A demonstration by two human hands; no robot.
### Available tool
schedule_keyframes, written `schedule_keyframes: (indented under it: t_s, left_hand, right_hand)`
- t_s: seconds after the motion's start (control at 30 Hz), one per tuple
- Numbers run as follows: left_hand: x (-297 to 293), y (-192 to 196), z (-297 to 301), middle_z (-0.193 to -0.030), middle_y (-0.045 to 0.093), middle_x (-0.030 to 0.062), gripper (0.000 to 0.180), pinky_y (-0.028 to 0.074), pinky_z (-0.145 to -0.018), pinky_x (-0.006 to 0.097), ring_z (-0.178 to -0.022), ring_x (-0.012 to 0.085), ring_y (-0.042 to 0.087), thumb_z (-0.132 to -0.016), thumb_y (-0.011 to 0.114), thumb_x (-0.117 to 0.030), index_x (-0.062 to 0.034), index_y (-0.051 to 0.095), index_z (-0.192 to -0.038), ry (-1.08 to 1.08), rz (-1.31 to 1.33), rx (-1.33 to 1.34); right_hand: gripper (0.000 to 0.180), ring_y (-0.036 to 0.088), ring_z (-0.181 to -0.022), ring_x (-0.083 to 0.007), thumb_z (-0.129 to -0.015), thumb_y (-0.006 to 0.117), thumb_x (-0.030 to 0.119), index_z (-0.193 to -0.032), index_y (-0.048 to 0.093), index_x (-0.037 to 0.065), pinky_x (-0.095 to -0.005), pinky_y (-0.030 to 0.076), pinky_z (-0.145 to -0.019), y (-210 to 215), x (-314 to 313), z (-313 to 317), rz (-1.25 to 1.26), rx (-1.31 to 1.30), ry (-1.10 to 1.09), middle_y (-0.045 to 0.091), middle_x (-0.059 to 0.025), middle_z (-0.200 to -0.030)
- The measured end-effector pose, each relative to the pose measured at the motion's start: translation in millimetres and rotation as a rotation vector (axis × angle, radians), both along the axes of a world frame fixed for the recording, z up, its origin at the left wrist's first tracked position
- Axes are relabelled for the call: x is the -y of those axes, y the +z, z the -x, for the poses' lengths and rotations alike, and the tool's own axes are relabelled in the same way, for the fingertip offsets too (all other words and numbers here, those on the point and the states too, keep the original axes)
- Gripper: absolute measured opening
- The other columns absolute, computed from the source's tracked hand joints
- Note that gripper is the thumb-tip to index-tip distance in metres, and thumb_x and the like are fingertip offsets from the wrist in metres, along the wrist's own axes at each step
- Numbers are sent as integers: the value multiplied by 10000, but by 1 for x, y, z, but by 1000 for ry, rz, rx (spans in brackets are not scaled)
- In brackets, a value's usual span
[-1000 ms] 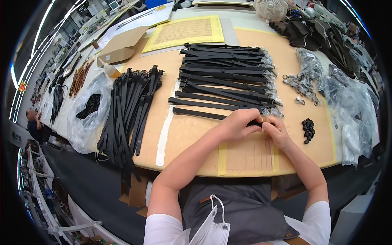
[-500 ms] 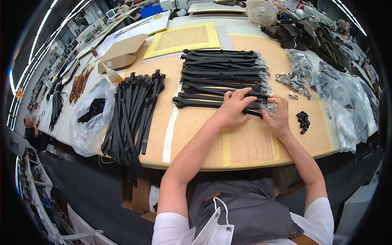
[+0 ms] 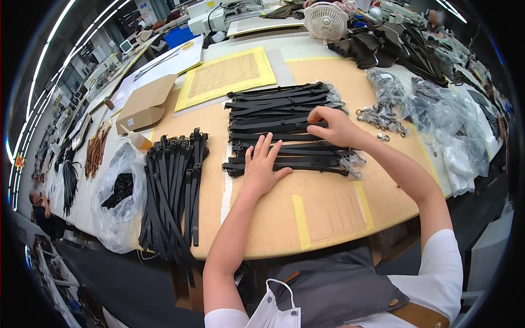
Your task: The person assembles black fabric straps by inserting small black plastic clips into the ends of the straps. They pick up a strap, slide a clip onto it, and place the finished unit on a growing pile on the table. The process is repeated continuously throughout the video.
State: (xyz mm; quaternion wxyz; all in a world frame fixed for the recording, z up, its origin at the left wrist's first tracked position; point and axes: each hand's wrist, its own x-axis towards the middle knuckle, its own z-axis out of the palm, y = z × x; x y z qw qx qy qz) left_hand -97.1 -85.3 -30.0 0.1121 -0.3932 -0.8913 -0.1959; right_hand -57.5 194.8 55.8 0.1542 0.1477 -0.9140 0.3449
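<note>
Black straps [image 3: 295, 138] lie side by side in a row of bundles across the table, with metal clasps in clear wrapping [image 3: 350, 163] at their right ends. My left hand [image 3: 262, 169] rests spread over the left part of the nearest straps, its fingers apart. Farther back and to the right, my right hand [image 3: 336, 127] is curled over the middle rows. A black strap runs between its thumb and forefinger; the other fingertips are tucked out of sight. To the left lies a loose pile of more black straps [image 3: 172, 191] with buckles at the far ends.
A clear bag of small black pieces [image 3: 117, 188] and a bottle [image 3: 136, 140] stand left of the pile. Behind are a cardboard box [image 3: 145, 104] and a yellow-edged board [image 3: 227, 76]. Metal clasps [image 3: 383, 120], plastic bags [image 3: 448, 120] and a fan [image 3: 326, 22] are on the right.
My left hand has moved left along the nearest straps and spread flat. My right hand has left their clasp ends and reached farther back over the middle rows. The view has shifted.
</note>
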Motion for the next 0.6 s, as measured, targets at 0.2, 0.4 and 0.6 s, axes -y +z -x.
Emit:
schedule_keyframes:
  t_s: [0.2,0.4,0.6]
  left_hand:
    - [3,0,6,-1630,332,123,795,201,-1198,490,-1526,305,261,-822,799,-447,-110,489,-1472,-29,-57,-2]
    - [-2,10,13,-1636,329,116,729,207,-1193,496,-1527,290,270,-825,812,-340,-81,518,-1439,-60,-70,141]
    - [3,11,27,-1569,439,148,591,283,-1134,494,-1471,336,372,-831,798,-284,-80,600,-1349,-57,-132,238]
  right_hand:
    - [458,702,-961,-291,-903,725,426,-1076,688,4,-380,542,-864,-33,-9,185,26,137,-110,735,-167,-1009]
    - [764,665,-1093,-369,-785,763,555,-1161,641,-100,-415,520,-952,-66,-13,349,164,280,-603,700,-232,-1133]
    - [1014,540,-1312,-407,-760,768,653,-1377,506,-108,-426,466,-1069,-71,8,432,-76,488,-797,585,-242,-1391]
